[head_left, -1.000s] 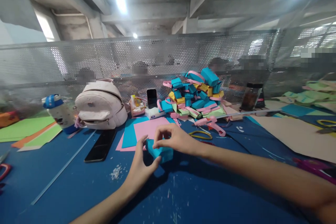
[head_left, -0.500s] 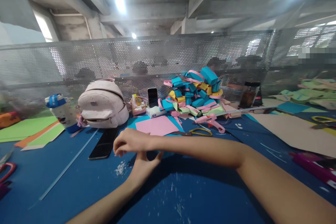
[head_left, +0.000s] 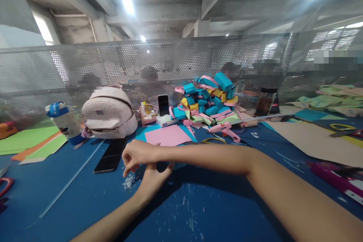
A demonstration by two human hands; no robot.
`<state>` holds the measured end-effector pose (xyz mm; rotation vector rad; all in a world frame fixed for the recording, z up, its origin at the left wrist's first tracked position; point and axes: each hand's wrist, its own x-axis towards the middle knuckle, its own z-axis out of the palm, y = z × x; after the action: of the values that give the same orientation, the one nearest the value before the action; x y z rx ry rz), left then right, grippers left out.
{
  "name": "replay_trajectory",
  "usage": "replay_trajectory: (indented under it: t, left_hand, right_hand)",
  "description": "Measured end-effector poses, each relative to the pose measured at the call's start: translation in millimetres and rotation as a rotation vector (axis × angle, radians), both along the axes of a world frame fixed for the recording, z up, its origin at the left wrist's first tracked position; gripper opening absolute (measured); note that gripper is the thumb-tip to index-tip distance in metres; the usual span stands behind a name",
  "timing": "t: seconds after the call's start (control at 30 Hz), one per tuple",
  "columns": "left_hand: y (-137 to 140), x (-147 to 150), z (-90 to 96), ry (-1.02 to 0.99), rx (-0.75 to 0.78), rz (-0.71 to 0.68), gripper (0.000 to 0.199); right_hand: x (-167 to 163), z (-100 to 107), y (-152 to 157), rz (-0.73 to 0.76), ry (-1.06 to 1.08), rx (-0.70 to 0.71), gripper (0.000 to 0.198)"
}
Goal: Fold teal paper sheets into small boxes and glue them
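My right hand [head_left: 139, 155] reaches across to the left, over my left hand. Its fingers are loosely bent and apart with nothing visible in them, and one points down to a small heap of white scraps [head_left: 129, 182]. My left hand [head_left: 154, 179] lies low over the table beneath my right wrist, its thumb spread wide. Most of its fingers are hidden, though a fingertip shows beyond my right forearm. A bit of teal paper shows by the left thumb. Just left of my right hand lies a black phone [head_left: 110, 157]. Pink paper [head_left: 168, 135] lies beyond both hands.
A pink glue gun [head_left: 225, 131] and yellow-handled scissors [head_left: 214, 141] lie past my right forearm. Behind them rises a pile of folded coloured paper pieces [head_left: 208, 102]. A pale backpack [head_left: 109, 113] and a bottle [head_left: 65, 123] stand at left. A perforated metal screen [head_left: 170, 55] closes the back.
One finger of my right hand has stretched down toward the white scraps. The view has shifted slightly, and my right forearm covers more of the scissors. My left hand keeps nearly the same pose.
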<state>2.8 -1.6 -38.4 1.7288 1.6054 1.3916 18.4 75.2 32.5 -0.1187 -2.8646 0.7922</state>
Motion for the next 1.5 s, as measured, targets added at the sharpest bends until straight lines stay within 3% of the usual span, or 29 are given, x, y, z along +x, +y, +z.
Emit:
replay_trajectory:
  t: [0.1, 0.27, 0.47, 0.77, 0.93, 0.97, 1.07, 1.13, 1.23, 1.3, 1.43, 1.5]
  left_hand:
    - [-0.1, 0.6, 1.3, 0.003, -0.005, -0.003, 0.066]
    - [-1.7, 2.1, 2.4, 0.003, -0.019, -0.009, 0.063]
    - [-2.9, 1.2, 2.3, 0.004, -0.023, -0.008, 0.062]
    - [-0.9, -0.2, -1.3, -0.007, -0.028, 0.014, 0.057]
    - [1.0, -3.0, -7.3, -0.032, -0.052, 0.064, 0.061]
    - [1.4, -3.6, -8.2, -0.036, -0.055, 0.067, 0.062]
    - [3.1, -5.1, -9.8, -0.046, -0.046, 0.046, 0.063]
    - [4.5, -5.7, -10.3, -0.051, -0.034, 0.024, 0.064]
    - [5.9, -6.1, -11.4, -0.082, -0.018, -0.021, 0.069]
    - [6.3, -6.0, -12.6, -0.133, -0.008, -0.065, 0.069]
    - [8.7, -5.9, -15.2, -0.251, 0.005, -0.042, 0.066]
    - [10.7, -5.8, -15.2, -0.285, 0.017, -0.014, 0.066]
  right_hand:
    - [-3.1, -2.6, 0.1, 0.01, -0.023, 0.028, 0.028]
    - [-8.2, -6.8, 2.2, 0.075, -0.048, 0.051, 0.005]
    - [-8.7, -8.3, 5.2, 0.079, -0.047, 0.061, 0.004]
    - [4.4, 10.3, -1.1, 0.023, -0.041, 0.127, 0.036]
    - [12.6, 24.4, 0.6, 0.019, -0.052, 0.2, 0.002]
    - [14.8, 28.0, 0.6, 0.002, -0.052, 0.211, 0.004]
    - [25.2, 40.3, -0.6, -0.108, -0.02, 0.244, 0.035]
    - [36.7, 48.1, -0.2, -0.155, 0.057, 0.246, 0.036]
    - [60.4, 55.0, 6.1, -0.116, 0.184, 0.147, 0.003]
    - [79.5, 55.0, 13.3, -0.156, 0.263, 0.065, 0.002]
    - [123.0, 43.8, 22.3, -0.369, 0.479, -0.057, 0.034]
    - [145.6, 33.5, 19.8, -0.414, 0.561, -0.191, 0.034]
